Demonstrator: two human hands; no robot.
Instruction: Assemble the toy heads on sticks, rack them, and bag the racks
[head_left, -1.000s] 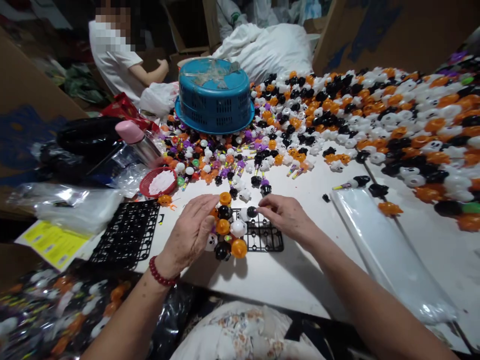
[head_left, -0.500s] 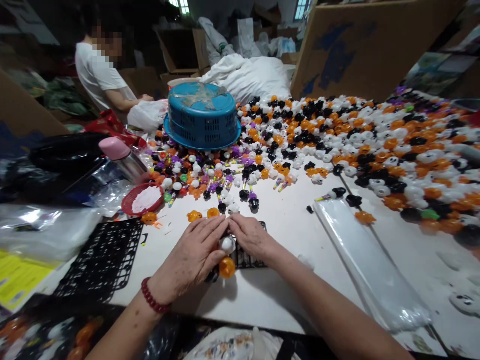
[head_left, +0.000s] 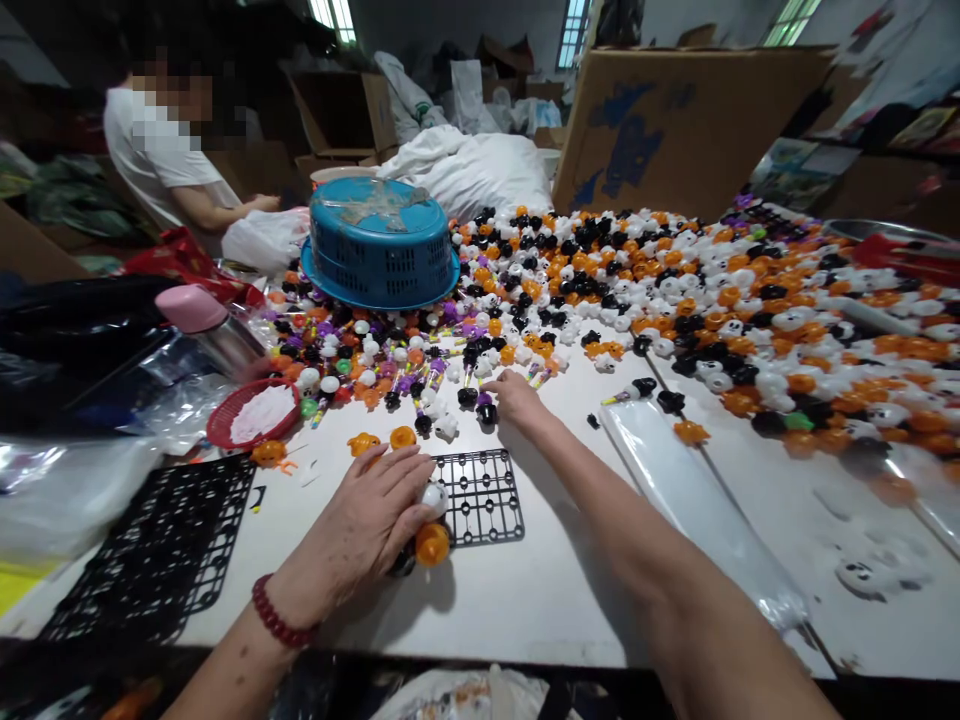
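The left hand (head_left: 367, 510) covers toys (head_left: 432, 545), the right hand (head_left: 517, 398) is beside a black toy (head_left: 487, 413) (grips unclear).

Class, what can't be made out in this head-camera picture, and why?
Head view:
Middle black grid: left edge hidden by the left hand and pieces.
Whether the right hand grips the black piece: contact too small to tell.
Under the blue basket: hidden by its wall.
Yellow sheet: cut off by left edge.

Pink-capped flask (head_left: 227, 342) near an upturned blue basket (head_left: 379, 262) — cardboard box (head_left: 697, 130) farther right.
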